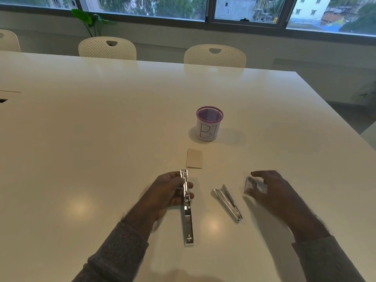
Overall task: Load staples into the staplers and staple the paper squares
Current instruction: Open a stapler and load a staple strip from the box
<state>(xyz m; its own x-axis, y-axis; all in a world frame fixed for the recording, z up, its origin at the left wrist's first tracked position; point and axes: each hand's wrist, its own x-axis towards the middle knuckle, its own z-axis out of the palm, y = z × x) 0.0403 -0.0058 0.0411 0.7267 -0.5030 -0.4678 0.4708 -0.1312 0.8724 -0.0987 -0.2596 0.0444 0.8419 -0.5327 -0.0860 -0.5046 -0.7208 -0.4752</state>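
Grey sleeves [114, 253] frame the shot. Left hand [166, 192] grips the unfolded stapler [187, 206] at six o'clock. Second stapler [227, 202] lies closed at its three o'clock. Right hand [272, 190] curls round a small blurred staple box [253, 186]. Paper square [194, 158] sits at twelve, beneath the purple cup [209, 124].

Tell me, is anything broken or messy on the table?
Nothing looks broken or spilled. The stapler in the left hand is swung fully open, flat in one long line, which fits loading staples. The second stapler lies slanted on the table.
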